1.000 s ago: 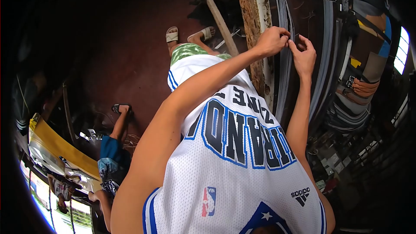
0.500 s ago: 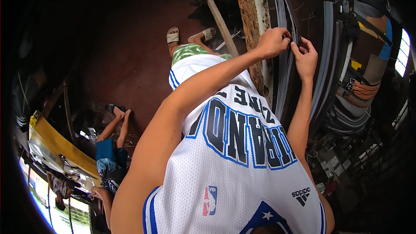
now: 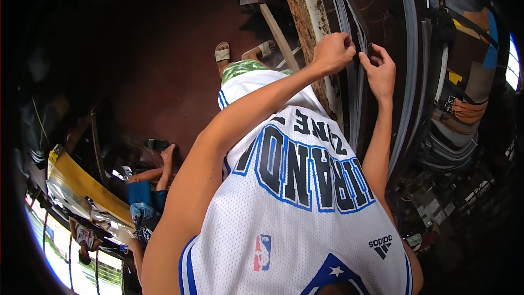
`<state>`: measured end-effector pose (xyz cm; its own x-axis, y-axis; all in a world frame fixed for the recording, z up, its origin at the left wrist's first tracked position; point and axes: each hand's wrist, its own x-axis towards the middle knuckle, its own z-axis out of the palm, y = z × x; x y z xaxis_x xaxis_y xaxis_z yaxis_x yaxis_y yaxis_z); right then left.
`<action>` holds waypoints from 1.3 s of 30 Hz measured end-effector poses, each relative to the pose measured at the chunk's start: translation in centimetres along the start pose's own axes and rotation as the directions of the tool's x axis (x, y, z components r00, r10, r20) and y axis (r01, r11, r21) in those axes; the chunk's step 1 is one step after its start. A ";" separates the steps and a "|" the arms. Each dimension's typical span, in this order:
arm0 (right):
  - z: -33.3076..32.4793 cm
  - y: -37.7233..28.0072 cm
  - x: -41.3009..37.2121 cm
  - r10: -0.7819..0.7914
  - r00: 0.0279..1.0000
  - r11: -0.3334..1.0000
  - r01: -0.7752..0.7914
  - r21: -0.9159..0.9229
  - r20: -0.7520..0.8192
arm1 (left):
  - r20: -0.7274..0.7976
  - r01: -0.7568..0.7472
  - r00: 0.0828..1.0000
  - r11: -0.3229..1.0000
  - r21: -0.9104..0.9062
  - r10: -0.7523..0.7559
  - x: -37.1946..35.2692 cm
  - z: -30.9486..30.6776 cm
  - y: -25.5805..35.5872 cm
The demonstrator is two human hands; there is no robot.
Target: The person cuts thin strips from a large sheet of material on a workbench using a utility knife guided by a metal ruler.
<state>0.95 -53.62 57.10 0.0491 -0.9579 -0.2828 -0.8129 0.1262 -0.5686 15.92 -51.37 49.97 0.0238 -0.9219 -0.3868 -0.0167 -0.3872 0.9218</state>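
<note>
A person in a white basketball jersey (image 3: 295, 207) with blue-edged lettering works with both bare hands at a bundle of grey strips (image 3: 356, 95), seen from above through a head-worn camera. The strips are long, thin and set on edge. They run up the frame just beside a rusty beam (image 3: 305, 5) with flaking pale paint, and they sit between that beam and a broader grey band (image 3: 410, 38) farther right. The left hand (image 3: 333, 52) is curled into a loose fist, its thumb and fingertips pressed together on the edge of the strips. The right hand (image 3: 379, 71) meets it from the other side, thumb and forefinger pinching the same strips, the remaining fingers bent above them. The two hands are close together, almost touching, with only the strips between them. Beyond the hands, the person's feet in pale sandals (image 3: 222, 52) stand on a dark reddish floor (image 3: 164, 49), and a wooden slat (image 3: 278, 30) lies at an angle near the beam. At lower left a second person in blue shorts (image 3: 143, 196) sits low on the floor, one bare foot (image 3: 166, 153) raised, next to a long yellow board (image 3: 82, 183). Coiled dark bands and clutter fill the right edge of the frame, too dim to tell apart.
</note>
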 end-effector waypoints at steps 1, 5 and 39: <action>0.0 -0.1 0.1 -0.012 1.000 1.000 0.012 -0.006 0.008 | 0.007 -0.006 1.000 0.999 -0.032 0.006 0.2 0.0 -0.2; 0.0 -0.3 0.2 -0.011 1.000 1.000 0.011 -0.003 0.016 | -0.004 -0.048 0.999 0.999 0.007 0.048 0.1 -0.2 -0.3; 1.5 -0.5 -1.7 -0.147 0.982 0.988 0.141 -0.059 -0.118 | 0.227 -0.263 0.950 0.939 0.221 0.212 -5.0 -2.0 -1.0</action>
<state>2.12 -51.62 56.70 0.0996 -0.9897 -0.1033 -0.8308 -0.0256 -0.5560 17.77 -46.32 51.01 -0.2081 -0.9619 -0.1774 -0.2433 -0.1248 0.9619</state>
